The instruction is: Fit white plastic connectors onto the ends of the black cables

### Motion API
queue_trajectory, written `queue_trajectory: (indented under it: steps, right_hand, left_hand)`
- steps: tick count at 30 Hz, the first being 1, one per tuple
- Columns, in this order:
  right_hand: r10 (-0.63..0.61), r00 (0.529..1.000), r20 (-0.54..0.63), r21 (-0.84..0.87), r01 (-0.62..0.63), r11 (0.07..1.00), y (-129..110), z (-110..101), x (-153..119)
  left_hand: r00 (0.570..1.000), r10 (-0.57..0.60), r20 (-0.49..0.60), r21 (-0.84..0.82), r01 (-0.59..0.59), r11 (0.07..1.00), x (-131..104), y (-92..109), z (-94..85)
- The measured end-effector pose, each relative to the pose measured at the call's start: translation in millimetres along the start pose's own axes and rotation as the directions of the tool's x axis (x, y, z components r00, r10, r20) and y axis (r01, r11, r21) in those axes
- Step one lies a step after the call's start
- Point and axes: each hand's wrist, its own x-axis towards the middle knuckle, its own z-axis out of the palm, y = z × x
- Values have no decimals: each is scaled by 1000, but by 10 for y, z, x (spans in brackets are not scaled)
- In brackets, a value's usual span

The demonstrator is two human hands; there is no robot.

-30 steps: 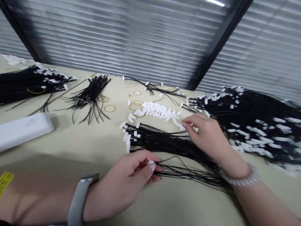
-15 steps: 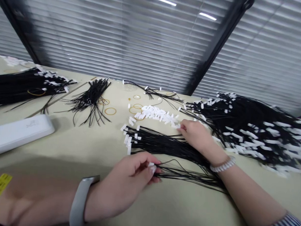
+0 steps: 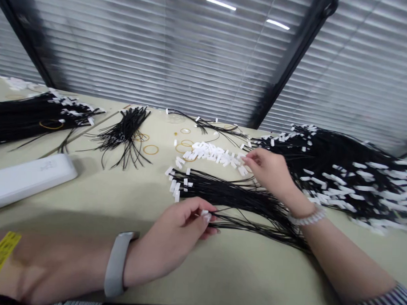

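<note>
My left hand [image 3: 173,240] pinches the ends of several thin black cables [image 3: 254,227], with a small white piece showing at its thumb and fingertip. These cables run to the right, under my right forearm. My right hand [image 3: 271,172] is at the right end of a pile of small white plastic pieces [image 3: 212,153], thumb and finger closed together. Whether a piece is between those fingertips is hard to make out. Between the hands lies a bundle of black cables [image 3: 222,188] with white ends at its left.
A large heap of black cables with white ends [image 3: 339,170] lies right, another bundle [image 3: 21,117] far left. A short cable bunch [image 3: 124,132], rubber bands [image 3: 151,149] and a white oblong device [image 3: 29,180] are on the table [image 3: 121,203]. Blinds [image 3: 143,48] stand behind.
My right hand has lifted slightly away from the lower edge of the white pile, toward the back. My left hand keeps its grip on the cables, slightly higher in view.
</note>
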Motion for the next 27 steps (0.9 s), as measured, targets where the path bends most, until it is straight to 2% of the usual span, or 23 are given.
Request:
queue_trajectory:
  steps: [2,4,6,8,11,14,17,21,24,27]
  right_hand:
    - [20,1000,-8,114,-19,993,-131,-103,-37]
    - [-7,999,43,317,-7,949,-316,-178,-108]
    - [-103,987,125,598,8,801,-506,-211,-199]
    - [-239,950,202,710,26,704,-648,-204,-285]
    - [-366,899,243,675,114,729,-722,-152,-377]
    - [-357,916,183,661,154,735,-694,-85,-441]
    - [-302,942,148,676,127,726,-672,-34,-504]
    - [-256,953,160,714,68,697,-692,-31,-556]
    - [-293,948,127,723,114,681,-711,-69,-561]
    - [-371,921,117,766,154,624,-725,-108,-554]
  left_hand:
    - [1000,30,-9,-8,-30,1000,23,-32,-12]
    - [997,71,-21,-47,-72,996,41,-66,-26]
    - [994,102,-29,-66,-104,992,47,-85,-41]
    - [992,118,-40,-28,-120,992,42,-81,-53]
    - [991,120,-60,80,-115,990,27,-51,-58]
    - [992,118,-52,187,-106,977,22,-29,-52]
    - [993,111,-40,233,-99,967,26,-25,-48]
    - [993,115,-25,273,-104,956,27,-23,-51]
    - [994,113,-12,287,-105,952,25,-19,-50]
    - [993,113,-16,297,-103,949,26,-16,-49]
